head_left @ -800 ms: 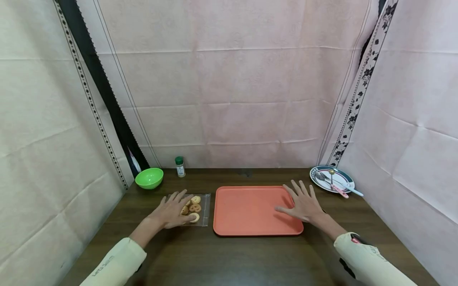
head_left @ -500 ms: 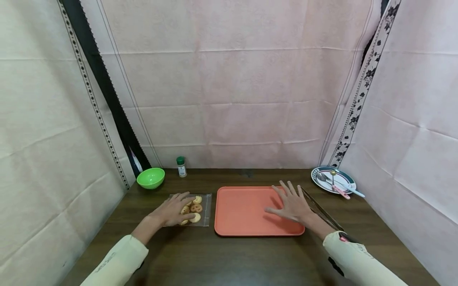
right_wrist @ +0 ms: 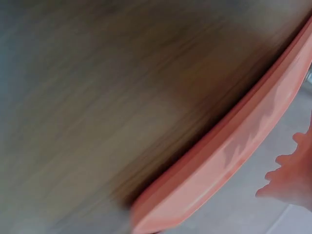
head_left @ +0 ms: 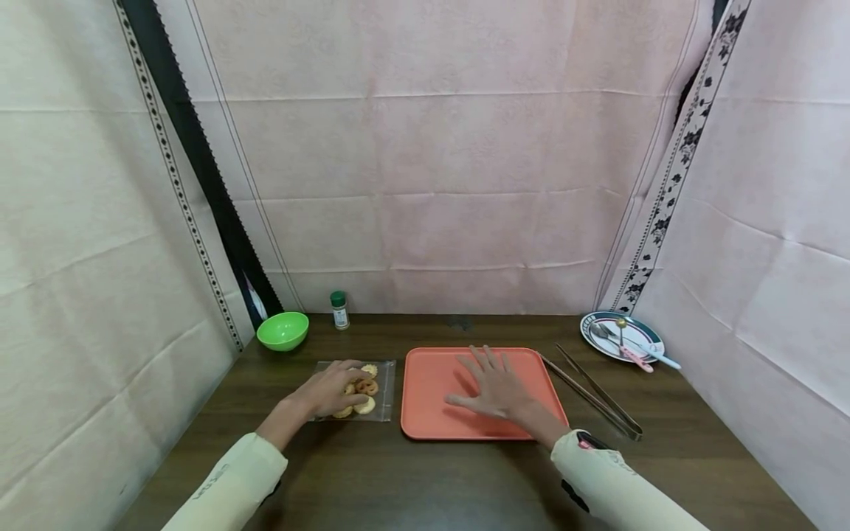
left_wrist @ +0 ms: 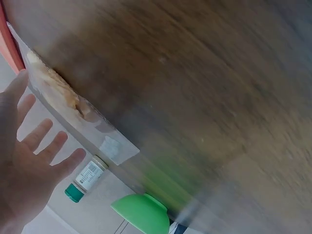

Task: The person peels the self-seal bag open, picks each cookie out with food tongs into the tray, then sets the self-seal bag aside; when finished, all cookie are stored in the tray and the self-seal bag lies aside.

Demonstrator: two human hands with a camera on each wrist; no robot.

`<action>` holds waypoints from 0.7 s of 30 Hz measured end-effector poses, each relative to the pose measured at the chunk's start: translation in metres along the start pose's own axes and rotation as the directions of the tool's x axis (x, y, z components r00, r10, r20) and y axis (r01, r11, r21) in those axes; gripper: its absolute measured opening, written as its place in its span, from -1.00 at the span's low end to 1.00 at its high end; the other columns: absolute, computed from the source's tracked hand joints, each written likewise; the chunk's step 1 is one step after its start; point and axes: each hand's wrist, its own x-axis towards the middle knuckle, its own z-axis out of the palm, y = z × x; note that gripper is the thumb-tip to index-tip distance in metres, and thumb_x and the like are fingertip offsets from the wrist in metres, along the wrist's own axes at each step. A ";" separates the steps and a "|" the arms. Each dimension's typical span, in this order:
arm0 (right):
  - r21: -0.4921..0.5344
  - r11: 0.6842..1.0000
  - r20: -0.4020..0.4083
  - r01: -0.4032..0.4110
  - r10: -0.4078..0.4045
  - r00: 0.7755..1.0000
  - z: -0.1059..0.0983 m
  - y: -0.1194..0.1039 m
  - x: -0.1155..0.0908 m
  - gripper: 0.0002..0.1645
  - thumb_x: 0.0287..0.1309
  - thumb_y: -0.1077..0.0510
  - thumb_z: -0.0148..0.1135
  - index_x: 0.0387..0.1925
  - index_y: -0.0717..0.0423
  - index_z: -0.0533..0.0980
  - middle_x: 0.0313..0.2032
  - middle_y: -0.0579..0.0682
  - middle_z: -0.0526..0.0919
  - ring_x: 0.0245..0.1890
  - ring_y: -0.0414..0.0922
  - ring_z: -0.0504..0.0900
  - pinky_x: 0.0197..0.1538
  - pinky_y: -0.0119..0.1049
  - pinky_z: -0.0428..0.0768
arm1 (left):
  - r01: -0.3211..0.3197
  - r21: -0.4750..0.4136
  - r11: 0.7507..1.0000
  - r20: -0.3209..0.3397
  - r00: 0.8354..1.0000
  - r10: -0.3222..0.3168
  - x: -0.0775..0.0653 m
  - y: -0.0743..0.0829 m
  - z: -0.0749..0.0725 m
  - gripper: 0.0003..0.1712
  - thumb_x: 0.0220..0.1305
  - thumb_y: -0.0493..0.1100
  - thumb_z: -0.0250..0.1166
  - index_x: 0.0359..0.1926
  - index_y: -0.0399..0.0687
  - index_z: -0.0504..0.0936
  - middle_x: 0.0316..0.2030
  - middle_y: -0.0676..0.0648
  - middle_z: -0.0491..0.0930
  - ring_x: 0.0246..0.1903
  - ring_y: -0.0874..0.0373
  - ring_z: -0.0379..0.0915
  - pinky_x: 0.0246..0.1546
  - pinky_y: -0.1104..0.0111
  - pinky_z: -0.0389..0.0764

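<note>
My left hand (head_left: 327, 391) is over a clear plastic bag (head_left: 383, 398) of round cookies (head_left: 367, 387), covering its left part. In the left wrist view its fingers (left_wrist: 56, 146) are spread and relaxed in front of the bag. My right hand (head_left: 494, 387), fingers spread, hovers above an orange-pink rectangular tray (head_left: 425, 417) and casts a shadow on it. The right wrist view has the hand (right_wrist: 292, 173) apart from the tray's surface. Neither hand holds anything. Metal tongs (head_left: 604, 402) lie just right of the tray, their arms apart.
A green bowl (head_left: 282, 332) and a small green-capped bottle (head_left: 339, 311) stand at the back left. At the back right, a plate (head_left: 591, 339) bears utensils with pink and light blue handles (head_left: 664, 360). Cloth curtains (head_left: 465, 184) enclose the table (head_left: 412, 487).
My right hand has moved left from the tray's right edge to over its middle, bringing the tongs into sight. The left hand has shifted slightly over the bag.
</note>
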 end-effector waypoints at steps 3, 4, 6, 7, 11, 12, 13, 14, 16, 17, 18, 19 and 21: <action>-0.004 0.999 0.013 0.037 -0.037 0.999 0.002 -0.016 0.009 0.12 0.26 -0.60 0.10 0.60 -0.04 0.21 0.61 0.18 0.06 0.60 0.26 -0.05 0.47 0.42 -0.04 | -0.019 -0.008 1.000 0.000 1.000 0.019 0.001 0.001 0.001 -0.43 0.39 0.13 0.40 0.31 0.00 0.63 0.43 -0.29 0.37 0.40 -0.32 0.26 0.27 -0.27 0.38; -0.008 0.999 0.019 0.048 -0.047 0.999 0.003 -0.022 0.013 0.11 0.27 -0.61 0.08 0.60 -0.05 0.21 0.61 0.17 0.06 0.60 0.25 -0.05 0.48 0.42 -0.04 | -0.015 -0.010 1.000 0.007 1.000 0.015 0.001 0.001 0.001 -0.40 0.39 0.15 0.39 0.33 0.01 0.62 0.44 -0.29 0.35 0.41 -0.32 0.24 0.28 -0.28 0.36; -0.014 0.997 0.021 0.071 -0.071 0.997 0.007 -0.031 0.020 0.09 0.28 -0.61 0.05 0.59 -0.08 0.23 0.60 0.17 0.10 0.60 0.25 -0.01 0.48 0.41 -0.02 | -0.001 -0.015 1.000 0.023 1.000 0.001 0.001 0.001 0.002 -0.35 0.37 0.18 0.40 0.37 0.02 0.59 0.46 -0.29 0.33 0.43 -0.34 0.21 0.29 -0.29 0.34; -0.016 0.996 0.019 0.084 -0.084 0.996 0.008 -0.036 0.023 0.07 0.28 -0.61 0.04 0.58 -0.09 0.24 0.59 0.17 0.13 0.59 0.25 0.01 0.47 0.41 -0.01 | 0.011 -0.022 1.000 0.032 0.999 -0.011 0.001 0.001 0.002 -0.33 0.36 0.20 0.40 0.38 0.03 0.58 0.47 -0.28 0.31 0.43 -0.34 0.20 0.29 -0.30 0.32; -0.019 0.992 0.021 0.126 -0.125 0.992 0.014 -0.056 0.035 0.00 0.31 -0.57 0.06 0.56 -0.10 0.28 0.57 0.16 0.18 0.57 0.25 0.08 0.47 0.40 0.03 | 0.057 -0.057 0.997 0.073 0.996 -0.053 0.000 -0.002 0.003 -0.26 0.34 0.23 0.41 0.42 0.04 0.54 0.50 -0.26 0.28 0.45 -0.34 0.17 0.32 -0.30 0.29; -0.025 0.991 0.024 0.133 -0.132 0.991 0.015 -0.061 0.037 -0.01 0.32 -0.56 0.07 0.55 -0.11 0.29 0.57 0.15 0.18 0.57 0.24 0.09 0.47 0.39 0.04 | 0.066 -0.068 0.996 0.083 0.995 -0.060 0.000 -0.003 0.003 -0.25 0.33 0.24 0.41 0.43 0.04 0.53 0.51 -0.25 0.27 0.45 -0.33 0.16 0.32 -0.30 0.28; -0.022 0.990 0.026 0.140 -0.139 0.990 0.016 -0.066 0.039 -0.03 0.32 -0.55 0.09 0.54 -0.11 0.31 0.56 0.14 0.19 0.56 0.24 0.10 0.46 0.39 0.06 | 0.071 -0.078 0.994 0.086 0.994 -0.064 0.000 -0.003 0.004 -0.24 0.32 0.25 0.41 0.42 0.05 0.53 0.51 -0.25 0.27 0.45 -0.33 0.16 0.33 -0.30 0.28; -0.022 0.989 0.031 0.143 -0.143 0.989 0.017 -0.070 0.041 -0.04 0.32 -0.54 0.11 0.53 -0.11 0.32 0.57 0.13 0.19 0.56 0.24 0.11 0.46 0.39 0.07 | 0.073 -0.082 0.994 0.089 0.994 -0.066 0.001 -0.004 0.004 -0.24 0.32 0.26 0.41 0.43 0.05 0.53 0.51 -0.25 0.27 0.45 -0.33 0.16 0.33 -0.30 0.27; -0.020 0.988 0.042 0.154 -0.153 0.987 0.020 -0.078 0.045 -0.07 0.33 -0.52 0.12 0.52 -0.12 0.35 0.57 0.13 0.20 0.56 0.24 0.12 0.46 0.38 0.09 | 0.078 -0.087 0.993 0.089 0.994 -0.071 0.001 -0.005 0.005 -0.23 0.31 0.29 0.40 0.43 0.07 0.53 0.51 -0.24 0.27 0.45 -0.33 0.15 0.34 -0.30 0.26; -0.009 0.987 0.051 0.158 -0.158 0.986 0.021 -0.082 0.046 -0.09 0.34 -0.50 0.13 0.52 -0.12 0.36 0.57 0.13 0.20 0.56 0.24 0.13 0.46 0.37 0.09 | 0.076 -0.089 0.993 0.086 0.994 -0.068 0.001 -0.006 0.006 -0.23 0.31 0.29 0.40 0.43 0.08 0.53 0.51 -0.24 0.27 0.45 -0.33 0.15 0.33 -0.31 0.26; 0.004 0.987 0.061 0.161 -0.161 0.985 0.022 -0.084 0.048 -0.11 0.36 -0.48 0.13 0.52 -0.11 0.36 0.57 0.13 0.20 0.56 0.23 0.13 0.47 0.36 0.09 | 0.073 -0.092 0.993 0.084 0.994 -0.066 0.001 -0.006 0.006 -0.23 0.32 0.29 0.39 0.43 0.08 0.53 0.52 -0.24 0.26 0.46 -0.34 0.14 0.33 -0.32 0.25; 0.028 0.986 0.072 0.163 -0.165 0.984 0.024 -0.087 0.050 -0.12 0.37 -0.45 0.14 0.52 -0.10 0.36 0.57 0.14 0.20 0.56 0.23 0.13 0.47 0.36 0.08 | 0.069 -0.096 0.993 0.079 0.995 -0.062 0.000 -0.006 0.007 -0.23 0.32 0.29 0.39 0.43 0.07 0.53 0.51 -0.24 0.27 0.46 -0.35 0.13 0.33 -0.33 0.24; 0.070 0.984 0.094 0.167 -0.173 0.980 0.026 -0.092 0.053 -0.17 0.42 -0.39 0.15 0.52 -0.07 0.37 0.56 0.14 0.21 0.56 0.22 0.13 0.49 0.35 0.04 | 0.060 -0.110 0.992 0.075 0.996 -0.052 0.000 -0.006 0.007 -0.22 0.32 0.27 0.40 0.43 0.02 0.53 0.51 -0.26 0.27 0.46 -0.38 0.12 0.32 -0.35 0.24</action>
